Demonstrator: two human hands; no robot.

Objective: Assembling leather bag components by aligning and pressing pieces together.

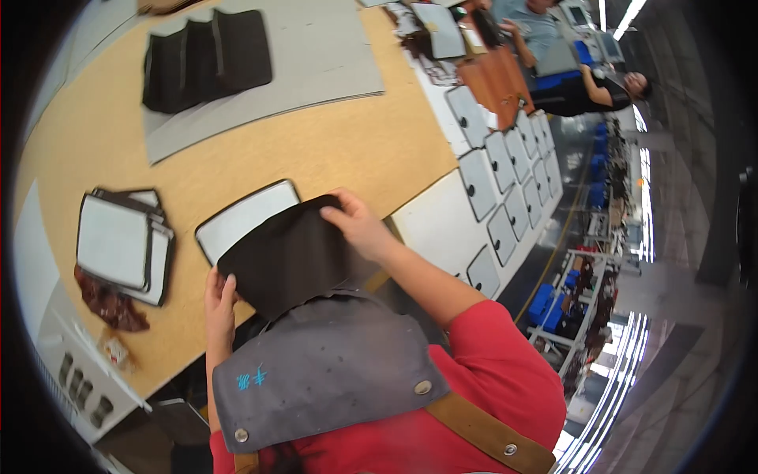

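Note:
Between my two hands I hold a dark brown-black sheet (284,253), close in front of my grey apron. My left hand (219,296) grips its lower left edge, thumb on top. At its far right corner, my right hand (355,221) pinches it between thumb and fingers. Partly under the sheet, a white panel with a dark edge (253,212) lies on the table. To the left sits an uneven stack of similar dark-edged white panels (113,241). A crumpled reddish-brown piece (118,304) lies beside that stack.
The tan table (347,138) carries a grey board (316,47) with several dark pieces (207,59) on it. On the right, a white table (442,225) bears rows of dark-edged panels (476,183). Two people stand at the far right. Shelving with blue bins (545,304) stands beyond.

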